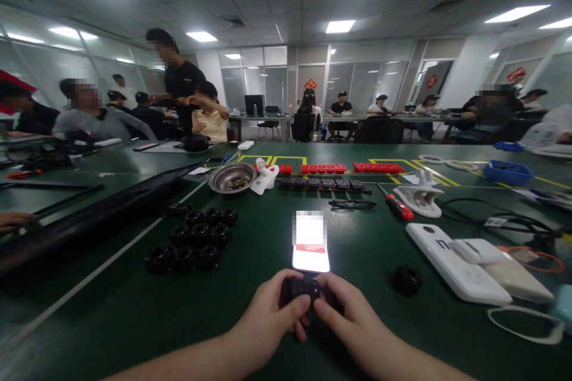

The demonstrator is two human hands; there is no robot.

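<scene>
Black plastic fills the grip of both hands: a small black blocky part (300,289) is held low over the near side of the dark green worktop (357,238). The left hand (268,315) curls around the part's left side with its thumb pressed on the front. The right hand (346,318) closes on the right side, and its thumb tip meets the left thumb. Both hands are clenched on the piece, with the fingers wrapped behind it out of sight.

Just beyond the part a lit smartphone (310,247) lies screen up, its near end close against the held piece. To the left, a cluster of black rubber rings (196,238) rests on the worktop. One lone black rubber ring (407,278) sits to the right of the hands. Farther right lies a white rectangular power bank (456,265).

Behind the phone are a red-handled screwdriver (397,206), a white plastic clamp (420,196), a row of black blocks (322,183), rows of red blocks (324,168) and a round metal bowl (232,177). A long black rail (102,211) runs along the left side. Other people sit and stand at tables at the back of the room.
</scene>
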